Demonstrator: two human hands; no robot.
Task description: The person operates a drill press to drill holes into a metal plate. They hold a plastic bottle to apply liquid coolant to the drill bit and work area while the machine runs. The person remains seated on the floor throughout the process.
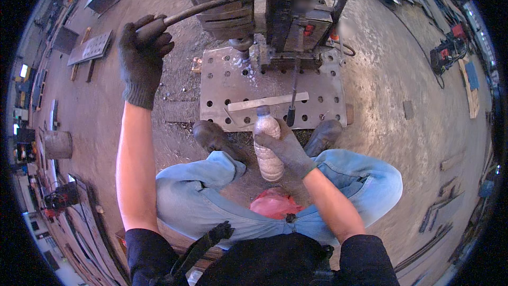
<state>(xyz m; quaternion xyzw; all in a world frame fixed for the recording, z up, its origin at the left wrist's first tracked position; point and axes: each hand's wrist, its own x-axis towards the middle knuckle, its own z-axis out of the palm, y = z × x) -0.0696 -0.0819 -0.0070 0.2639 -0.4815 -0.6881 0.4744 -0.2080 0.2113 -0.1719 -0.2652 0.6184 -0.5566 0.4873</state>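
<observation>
My left hand (142, 58), in a dark grey work glove, is wrapped round the grip at the end of a long feed lever (222, 0) on a drilling machine (280, 26). A clear ribbed plastic bottle (268, 160) with a blue cap and a whitish filling is held upright, slightly tilted, in my gloved right hand (288, 147). Beyond the bottle lies a thick steel plate (214, 82) with rows of round holes. The machine stands on it, its cutter (241, 48) over the plate. White splashes of fluid (252, 74) lie beneath the cutter.
A flat metal bar (267, 102) lies across the plate, beside a thin black-tipped lever (292, 109). My boots (324, 135) flank the plate's near edge. A red bag-like thing (275, 204) sits between my legs. Metal stock (442, 209) and a perforated plate (95, 48) lie farther out.
</observation>
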